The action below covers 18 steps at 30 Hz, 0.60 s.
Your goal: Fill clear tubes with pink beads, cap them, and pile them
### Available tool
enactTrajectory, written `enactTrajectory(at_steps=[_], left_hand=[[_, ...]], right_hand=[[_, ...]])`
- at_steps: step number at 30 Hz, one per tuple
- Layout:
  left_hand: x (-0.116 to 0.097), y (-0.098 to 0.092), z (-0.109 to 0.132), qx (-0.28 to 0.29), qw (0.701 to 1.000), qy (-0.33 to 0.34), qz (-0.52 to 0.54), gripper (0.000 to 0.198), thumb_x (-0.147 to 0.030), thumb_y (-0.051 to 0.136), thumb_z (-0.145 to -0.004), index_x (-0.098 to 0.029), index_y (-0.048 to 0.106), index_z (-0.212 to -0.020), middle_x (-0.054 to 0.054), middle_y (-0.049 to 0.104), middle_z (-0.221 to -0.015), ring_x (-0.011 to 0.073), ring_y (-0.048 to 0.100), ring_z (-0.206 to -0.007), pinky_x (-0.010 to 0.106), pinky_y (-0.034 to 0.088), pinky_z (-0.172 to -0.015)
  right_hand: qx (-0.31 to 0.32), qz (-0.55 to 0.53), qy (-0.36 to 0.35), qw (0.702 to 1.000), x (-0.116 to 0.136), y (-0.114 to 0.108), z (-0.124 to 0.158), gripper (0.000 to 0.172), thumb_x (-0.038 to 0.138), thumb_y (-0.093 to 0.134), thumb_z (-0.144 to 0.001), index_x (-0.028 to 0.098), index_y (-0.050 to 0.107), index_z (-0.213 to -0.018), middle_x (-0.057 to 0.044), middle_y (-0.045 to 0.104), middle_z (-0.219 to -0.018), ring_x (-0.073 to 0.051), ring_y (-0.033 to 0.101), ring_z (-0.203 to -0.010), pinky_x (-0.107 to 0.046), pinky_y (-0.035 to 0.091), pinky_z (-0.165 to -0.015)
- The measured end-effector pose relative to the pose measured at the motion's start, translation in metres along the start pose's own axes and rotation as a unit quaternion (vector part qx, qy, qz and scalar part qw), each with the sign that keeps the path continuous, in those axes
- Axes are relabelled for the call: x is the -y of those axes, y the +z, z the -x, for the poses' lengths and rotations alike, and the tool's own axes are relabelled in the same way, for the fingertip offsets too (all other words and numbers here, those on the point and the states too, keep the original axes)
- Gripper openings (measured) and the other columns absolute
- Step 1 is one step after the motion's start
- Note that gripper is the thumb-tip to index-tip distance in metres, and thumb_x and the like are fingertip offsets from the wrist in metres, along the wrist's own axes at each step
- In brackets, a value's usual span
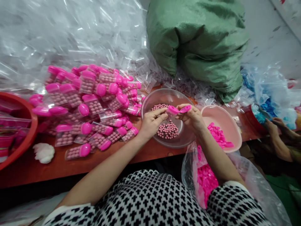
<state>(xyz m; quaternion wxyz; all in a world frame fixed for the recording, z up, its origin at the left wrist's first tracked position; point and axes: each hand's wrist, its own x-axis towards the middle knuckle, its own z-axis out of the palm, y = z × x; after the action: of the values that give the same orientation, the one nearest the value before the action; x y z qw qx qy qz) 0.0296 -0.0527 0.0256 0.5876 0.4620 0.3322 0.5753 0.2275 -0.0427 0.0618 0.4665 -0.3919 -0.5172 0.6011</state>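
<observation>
Both hands meet above a clear round bowl [147, 135] that holds small pink balls [167, 130]. My left hand [154, 123] pinches one end of a bright pink plastic piece [172, 110]. My right hand [191, 118] has its fingers closed on a second pink part [185, 109] that touches or joins the first. Whether these are one piece or two, I cannot tell. To the left lies a pile of clear packs of pink balls with pink caps [91, 105]. A pink basin [235, 135] at the right holds small pink pieces [217, 135].
A red tub [33, 125] stands at the far left, beside a white wad [44, 153]. Clear empty packs [70, 34] and a green sack [199, 40] lie behind. Below the basin hangs a bag of pink pieces [205, 182]. Another person's hands [272, 127] are at the right.
</observation>
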Motion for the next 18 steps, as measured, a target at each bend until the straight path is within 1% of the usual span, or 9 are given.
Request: enactTrajectory(at_steps=[1,3,5,6,8,12,15,18], left_hand=[[0.002,0.000,0.001,0.008,0.999,0.022,-0.036,0.029,-0.038,0.076,-0.076,-0.019,0.080,-0.097,0.007,0.078,-0.105,0.0244,0.070,-0.101,0.040,0.054,-0.099],[0.005,-0.001,0.003,0.015,0.995,0.052,-0.089,0.024,-0.035,0.073,-0.078,-0.021,0.080,-0.096,0.008,0.077,-0.108,0.0243,0.068,-0.107,0.041,0.050,-0.104],[0.008,-0.001,0.004,0.013,0.991,0.064,-0.116,0.023,-0.034,0.072,-0.079,-0.022,0.080,-0.096,0.008,0.076,-0.110,0.0244,0.066,-0.112,0.041,0.047,-0.107],[0.009,-0.002,0.005,0.013,0.990,0.065,-0.123,0.022,-0.034,0.071,-0.079,-0.022,0.081,-0.096,0.008,0.075,-0.110,0.0246,0.065,-0.114,0.041,0.047,-0.107],[0.010,-0.002,0.005,0.018,0.989,0.066,-0.131,0.023,-0.033,0.071,-0.080,-0.022,0.080,-0.097,0.008,0.075,-0.110,0.0249,0.064,-0.115,0.041,0.046,-0.108],[0.009,-0.003,0.004,0.024,0.984,0.083,-0.155,0.023,-0.032,0.068,-0.081,-0.021,0.080,-0.097,0.008,0.075,-0.109,0.0239,0.065,-0.112,0.040,0.049,-0.106],[0.009,-0.004,0.004,0.012,0.978,0.100,-0.182,0.023,-0.032,0.067,-0.082,-0.021,0.080,-0.097,0.007,0.076,-0.109,0.0225,0.067,-0.109,0.038,0.052,-0.103],[0.007,-0.006,0.002,0.020,0.972,0.108,-0.206,0.022,-0.031,0.065,-0.084,-0.021,0.079,-0.099,0.006,0.076,-0.109,0.0213,0.068,-0.108,0.037,0.053,-0.101]], right_hand=[[0.014,-0.016,0.027,0.999,0.000,0.003,-0.001,0.043,0.055,0.082,-0.067,0.024,0.070,-0.095,-0.004,0.074,-0.098,-0.022,0.072,-0.090,-0.038,0.064,-0.076],[0.058,-0.045,0.120,0.990,0.003,0.009,-0.003,0.043,0.054,0.081,-0.066,0.023,0.070,-0.094,-0.005,0.074,-0.098,-0.022,0.071,-0.092,-0.040,0.064,-0.078],[0.089,-0.074,0.209,0.971,0.005,0.015,-0.003,0.039,0.052,0.078,-0.069,0.020,0.068,-0.089,-0.006,0.074,-0.090,-0.023,0.071,-0.091,-0.044,0.063,-0.080],[0.093,-0.086,0.233,0.964,0.005,0.018,-0.002,0.036,0.050,0.076,-0.069,0.019,0.067,-0.086,-0.006,0.074,-0.085,-0.023,0.071,-0.089,-0.045,0.063,-0.081],[0.077,-0.107,0.240,0.962,0.002,0.023,-0.001,0.029,0.044,0.074,-0.069,0.019,0.064,-0.080,-0.005,0.073,-0.078,-0.023,0.070,-0.087,-0.046,0.062,-0.083],[0.027,-0.156,0.217,0.963,-0.008,0.033,-0.003,0.022,0.037,0.068,-0.063,0.020,0.058,-0.071,-0.002,0.069,-0.068,-0.022,0.069,-0.080,-0.044,0.063,-0.081],[0.008,-0.189,0.225,0.956,-0.015,0.039,-0.007,0.017,0.034,0.061,-0.064,0.020,0.055,-0.071,0.000,0.065,-0.062,-0.020,0.067,-0.073,-0.042,0.063,-0.078],[-0.007,-0.206,0.230,0.951,-0.021,0.046,-0.010,0.015,0.034,0.057,-0.070,0.020,0.055,-0.074,0.001,0.063,-0.061,-0.016,0.064,-0.066,-0.037,0.062,-0.073]])
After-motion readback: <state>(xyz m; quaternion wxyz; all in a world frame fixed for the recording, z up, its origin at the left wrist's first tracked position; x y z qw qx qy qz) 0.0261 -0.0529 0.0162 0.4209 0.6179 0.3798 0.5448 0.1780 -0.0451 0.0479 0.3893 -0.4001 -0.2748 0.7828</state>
